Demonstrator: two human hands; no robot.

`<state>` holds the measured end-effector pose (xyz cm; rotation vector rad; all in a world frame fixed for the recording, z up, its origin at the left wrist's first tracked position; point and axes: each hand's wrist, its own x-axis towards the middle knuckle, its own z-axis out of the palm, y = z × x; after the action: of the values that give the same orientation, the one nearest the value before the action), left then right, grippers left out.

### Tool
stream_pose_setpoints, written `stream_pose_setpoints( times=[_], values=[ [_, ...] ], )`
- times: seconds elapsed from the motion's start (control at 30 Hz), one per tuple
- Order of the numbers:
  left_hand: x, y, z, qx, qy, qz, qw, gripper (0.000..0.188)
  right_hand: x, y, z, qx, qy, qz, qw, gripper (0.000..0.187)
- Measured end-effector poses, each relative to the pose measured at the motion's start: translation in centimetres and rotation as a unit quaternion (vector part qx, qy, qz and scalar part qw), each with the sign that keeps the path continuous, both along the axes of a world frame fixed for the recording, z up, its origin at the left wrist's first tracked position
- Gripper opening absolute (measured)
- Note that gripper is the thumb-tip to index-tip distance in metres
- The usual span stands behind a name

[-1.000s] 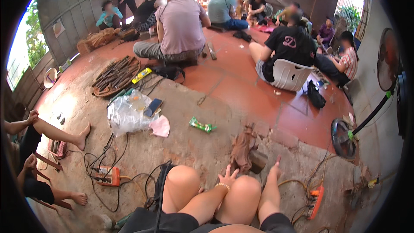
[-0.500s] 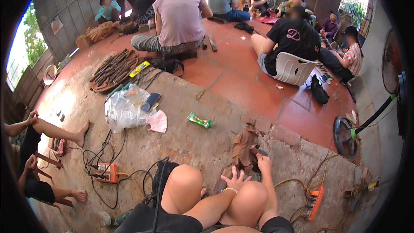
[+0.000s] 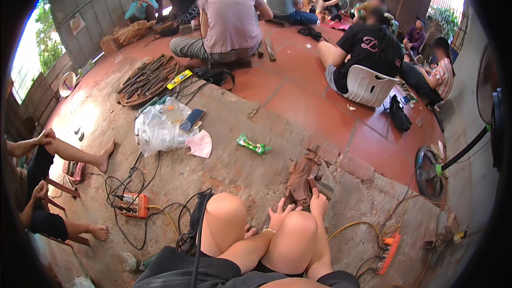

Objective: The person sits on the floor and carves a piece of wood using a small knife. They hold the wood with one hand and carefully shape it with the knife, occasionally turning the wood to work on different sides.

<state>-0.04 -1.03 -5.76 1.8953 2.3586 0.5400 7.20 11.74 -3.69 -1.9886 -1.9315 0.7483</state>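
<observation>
A brown carved wooden figure [image 3: 303, 177] lies on the rough floor just beyond my knees, its top pointing away from me. My left hand [image 3: 281, 214], with a beaded bracelet at the wrist, has its fingers spread at the near end of the figure; my knee hides part of it. Closed beside the figure's right side, my right hand [image 3: 319, 204] grips a small reddish-brown piece [image 3: 312, 183] that sticks out past the fingers. What kind of piece it is cannot be made out. Darker wood shows under the figure.
Orange power strips [image 3: 133, 205] with tangled cords lie at left and right. Ahead are a green packet [image 3: 250, 144], a pink mask [image 3: 200, 144], a phone [image 3: 192, 120], a plastic bag [image 3: 157, 130] and a basket of tools [image 3: 146, 80]. A fan [image 3: 429, 173] stands right; several people sit around.
The view has shifted slightly. My left hand has drawn back a little toward my knee, and the figure is tilted differently. My right hand still grips the brown piece, now pointing more upward.
</observation>
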Motion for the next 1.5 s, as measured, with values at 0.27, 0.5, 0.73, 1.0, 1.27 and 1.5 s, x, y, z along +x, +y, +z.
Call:
stream_pose_setpoints(
  times=[0.27, 0.5, 0.73, 1.0, 1.27, 1.5],
  values=[
    [-0.3, 0.7, 0.4, 0.052, -0.005, 0.044, 0.998, 0.041, -0.5, -0.1, 3.0, 0.001, -0.021, 0.015, 1.0, 0.053],
    [-0.5, 0.3, 0.6, 0.047, 0.015, 0.04, 0.998, 0.032, 0.6, -1.0, 0.6, -0.028, -0.102, -0.043, 0.993, 0.048],
    [0.0, 0.3, 1.2, 0.047, -0.001, 0.051, 0.998, 0.025, 2.0, -2.6, 1.0, 0.002, 0.053, -0.055, 0.997, 0.047],
    [0.4, 0.9, 0.6, 0.075, 0.019, 0.062, 0.995, 0.019, 2.8, -1.3, 0.1, -0.027, -0.124, -0.041, 0.991, 0.051],
    [-0.3, 0.6, 1.2, 0.074, 0.023, 0.048, 0.996, 0.02, 1.4, -0.3, 0.4, 0.013, -0.064, 0.023, 0.998, 0.049],
    [0.0, 1.1, 1.3, 0.067, 0.02, 0.042, 0.997, 0.021, 3.3, -2.8, -0.9, -0.015, -0.046, -0.03, 0.998, 0.047]
  ],
)
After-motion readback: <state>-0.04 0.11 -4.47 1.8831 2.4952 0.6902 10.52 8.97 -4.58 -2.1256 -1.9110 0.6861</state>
